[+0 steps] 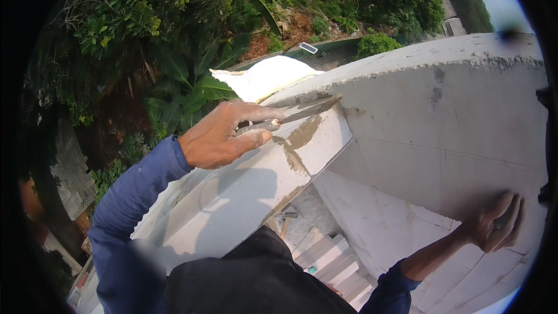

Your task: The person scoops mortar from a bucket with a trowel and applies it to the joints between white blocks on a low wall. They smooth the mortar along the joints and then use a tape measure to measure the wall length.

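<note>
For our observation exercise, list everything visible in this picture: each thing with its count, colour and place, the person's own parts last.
trowel: one, grey, mortar-smeared, on the wall joint at centre
block wall: one, white, centre to right
mortar smear: one, brown-grey, under the trowel
white sack: one, behind the wall top
stairs: one flight, white, far below
hammer: one, on the landing below
greenery: green, upper left
left hand: fingers shut on the trowel, blue sleeve
right hand: flat against the wall, lower right

We see soft, hazy daylight, a heavy black fisheye rim bending edges, and perhaps slight blur low down.
</note>
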`<move>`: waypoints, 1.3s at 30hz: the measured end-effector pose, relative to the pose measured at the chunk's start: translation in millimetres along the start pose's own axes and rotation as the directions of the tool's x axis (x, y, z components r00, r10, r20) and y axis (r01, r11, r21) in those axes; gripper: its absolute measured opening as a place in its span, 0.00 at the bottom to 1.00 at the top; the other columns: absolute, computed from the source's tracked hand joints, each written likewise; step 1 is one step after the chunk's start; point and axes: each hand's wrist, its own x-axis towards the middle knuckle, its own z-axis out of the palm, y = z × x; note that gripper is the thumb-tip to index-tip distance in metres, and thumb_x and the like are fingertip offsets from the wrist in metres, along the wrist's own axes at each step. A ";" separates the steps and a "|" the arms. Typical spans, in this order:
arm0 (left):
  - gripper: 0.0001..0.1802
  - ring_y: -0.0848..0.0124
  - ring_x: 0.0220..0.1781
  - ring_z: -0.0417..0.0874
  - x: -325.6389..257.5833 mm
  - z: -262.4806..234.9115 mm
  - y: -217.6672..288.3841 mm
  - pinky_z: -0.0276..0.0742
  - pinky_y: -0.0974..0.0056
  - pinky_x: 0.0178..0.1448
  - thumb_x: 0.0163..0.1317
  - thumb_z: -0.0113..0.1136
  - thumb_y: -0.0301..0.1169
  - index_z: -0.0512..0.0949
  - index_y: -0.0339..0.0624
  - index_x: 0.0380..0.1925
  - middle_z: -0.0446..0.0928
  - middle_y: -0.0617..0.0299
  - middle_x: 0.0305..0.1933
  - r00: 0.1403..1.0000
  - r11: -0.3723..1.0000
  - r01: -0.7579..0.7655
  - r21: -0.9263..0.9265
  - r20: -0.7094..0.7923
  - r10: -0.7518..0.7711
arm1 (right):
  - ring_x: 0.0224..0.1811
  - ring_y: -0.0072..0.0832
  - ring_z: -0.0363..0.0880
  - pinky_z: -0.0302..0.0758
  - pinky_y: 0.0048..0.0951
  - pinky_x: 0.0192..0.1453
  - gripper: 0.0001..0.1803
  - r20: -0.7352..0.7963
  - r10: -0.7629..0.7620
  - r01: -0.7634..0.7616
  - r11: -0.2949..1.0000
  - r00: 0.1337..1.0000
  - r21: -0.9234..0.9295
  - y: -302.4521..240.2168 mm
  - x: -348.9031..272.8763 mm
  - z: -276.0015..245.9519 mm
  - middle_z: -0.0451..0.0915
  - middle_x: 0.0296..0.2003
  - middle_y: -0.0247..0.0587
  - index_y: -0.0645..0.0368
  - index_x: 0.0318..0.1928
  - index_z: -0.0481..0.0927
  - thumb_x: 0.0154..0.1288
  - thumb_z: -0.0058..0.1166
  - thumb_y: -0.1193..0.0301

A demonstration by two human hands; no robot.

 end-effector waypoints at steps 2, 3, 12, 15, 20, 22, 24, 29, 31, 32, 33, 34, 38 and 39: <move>0.23 0.62 0.50 0.82 -1.0 1.3 -0.9 0.77 0.57 0.59 0.68 0.57 0.35 0.79 0.39 0.61 0.83 0.48 0.50 0.999 0.996 -0.004 -0.092 0.032 0.007 | 0.48 0.34 0.86 0.90 0.27 0.39 0.07 0.000 0.063 -0.063 0.998 0.998 0.016 -2.0 -2.8 -0.2 0.86 0.43 0.45 0.58 0.38 0.89 0.61 0.72 0.71; 0.23 0.64 0.50 0.82 1.1 1.1 -3.6 0.77 0.58 0.59 0.68 0.58 0.36 0.79 0.39 0.61 0.83 0.49 0.50 1.000 0.996 0.001 -0.089 0.022 0.001 | 0.48 0.34 0.86 0.90 0.27 0.40 0.07 -0.016 0.103 -0.102 0.993 0.995 0.060 -1.5 -3.1 0.5 0.86 0.43 0.45 0.59 0.38 0.88 0.61 0.72 0.71; 0.22 0.56 0.56 0.80 34.0 20.6 -60.7 0.77 0.54 0.63 0.66 0.60 0.26 0.81 0.47 0.60 0.79 0.53 0.53 0.966 0.959 -0.256 0.118 0.007 0.257 | 0.48 0.31 0.87 0.85 0.30 0.49 0.12 -0.001 -0.017 0.017 0.997 1.000 0.076 9.2 -4.6 -2.3 0.88 0.41 0.41 0.58 0.40 0.88 0.63 0.70 0.64; 0.25 0.54 0.55 0.80 35.0 27.2 -78.1 0.78 0.53 0.61 0.62 0.63 0.21 0.81 0.51 0.60 0.79 0.53 0.51 0.964 0.942 -0.267 0.204 0.040 0.264 | 0.48 0.30 0.87 0.85 0.29 0.48 0.16 -0.016 -0.045 0.047 0.995 0.999 0.083 13.2 -3.9 -0.8 0.89 0.41 0.40 0.58 0.40 0.88 0.65 0.68 0.57; 0.32 0.52 0.54 0.79 36.6 5.8 -91.5 0.77 0.51 0.60 0.57 0.61 0.17 0.81 0.57 0.61 0.77 0.51 0.54 0.956 0.879 -0.295 0.375 0.113 0.272 | 0.47 0.28 0.87 0.85 0.27 0.45 0.17 -0.018 -0.028 0.029 0.999 0.999 0.018 13.1 -4.9 -0.8 0.89 0.41 0.39 0.57 0.39 0.89 0.65 0.68 0.55; 0.34 0.50 0.52 0.79 37.4 -3.5 -90.8 0.76 0.51 0.58 0.53 0.60 0.14 0.81 0.54 0.61 0.79 0.50 0.51 0.934 0.794 -0.351 0.496 0.127 0.333 | 0.47 0.27 0.87 0.85 0.27 0.45 0.14 -0.017 0.003 -0.003 0.999 1.000 0.043 11.1 -6.9 -0.3 0.89 0.41 0.38 0.56 0.39 0.89 0.64 0.69 0.58; 0.37 0.49 0.56 0.78 38.4 -11.8 -88.1 0.74 0.49 0.62 0.50 0.59 0.15 0.80 0.55 0.62 0.78 0.49 0.55 0.935 0.765 -0.353 0.539 0.179 0.305 | 0.47 0.27 0.87 0.84 0.27 0.46 0.10 -0.002 0.052 -0.052 0.995 0.999 0.090 10.3 -7.3 -1.4 0.89 0.40 0.36 0.55 0.39 0.89 0.63 0.70 0.62; 0.37 0.48 0.59 0.77 35.4 -24.0 -82.2 0.72 0.47 0.64 0.51 0.58 0.16 0.79 0.57 0.63 0.75 0.47 0.58 0.936 0.682 -0.351 0.641 0.222 0.273 | 0.47 0.26 0.87 0.79 0.26 0.51 0.06 0.024 -0.023 0.023 1.000 0.999 0.014 8.8 -2.3 -2.3 0.89 0.40 0.31 0.53 0.38 0.89 0.62 0.71 0.68; 0.35 0.48 0.57 0.78 30.4 -29.6 -79.1 0.73 0.48 0.62 0.53 0.58 0.15 0.79 0.56 0.63 0.76 0.48 0.56 0.938 0.643 -0.335 0.688 0.178 0.298 | 0.47 0.26 0.86 0.78 0.27 0.52 0.06 0.015 0.032 -0.032 0.999 0.999 0.017 5.4 -1.0 -2.2 0.89 0.40 0.31 0.52 0.39 0.89 0.62 0.71 0.68; 0.34 0.49 0.56 0.78 27.5 -33.7 -76.3 0.74 0.49 0.60 0.54 0.58 0.15 0.79 0.55 0.62 0.76 0.48 0.54 0.934 0.609 -0.322 0.725 0.138 0.330 | 0.47 0.27 0.86 0.78 0.27 0.53 0.06 0.021 0.040 -0.040 0.999 0.999 0.006 3.6 -0.4 -2.4 0.89 0.40 0.31 0.52 0.39 0.89 0.62 0.71 0.69; 0.33 0.49 0.54 0.79 25.0 -37.5 -72.7 0.75 0.50 0.58 0.55 0.58 0.15 0.79 0.54 0.62 0.77 0.48 0.53 0.934 0.582 -0.296 0.757 0.100 0.344 | 0.47 0.27 0.86 0.78 0.27 0.53 0.06 0.013 0.059 -0.059 0.998 0.998 0.012 1.7 -0.4 -2.0 0.89 0.40 0.31 0.52 0.39 0.89 0.62 0.71 0.69; 0.31 0.51 0.51 0.80 21.3 -41.3 -67.9 0.76 0.51 0.55 0.57 0.57 0.15 0.79 0.53 0.61 0.77 0.49 0.51 0.946 0.662 -0.242 0.709 0.020 0.324 | 0.47 0.27 0.86 0.77 0.27 0.53 0.06 0.016 0.082 -0.082 0.996 0.997 0.022 1.6 0.6 -2.2 0.89 0.40 0.31 0.52 0.38 0.89 0.62 0.71 0.69; 0.08 0.69 0.31 0.78 14.4 -55.9 -40.0 0.73 0.64 0.33 0.70 0.60 0.32 0.81 0.43 0.44 0.76 0.60 0.32 0.975 0.949 -0.119 0.292 -0.145 0.167 | 0.47 0.27 0.87 0.77 0.28 0.54 0.06 0.031 0.059 -0.059 0.998 0.998 0.022 0.7 3.4 -3.2 0.89 0.40 0.32 0.52 0.38 0.89 0.60 0.71 0.71; 0.11 0.72 0.28 0.77 11.0 -60.2 -31.8 0.71 0.65 0.31 0.71 0.60 0.38 0.81 0.42 0.39 0.75 0.62 0.28 0.999 0.993 0.000 0.114 -0.051 0.006 | 0.47 0.27 0.87 0.77 0.28 0.55 0.06 0.028 0.062 -0.063 0.998 0.998 0.023 0.2 4.1 -3.3 0.89 0.40 0.32 0.52 0.38 0.89 0.60 0.71 0.71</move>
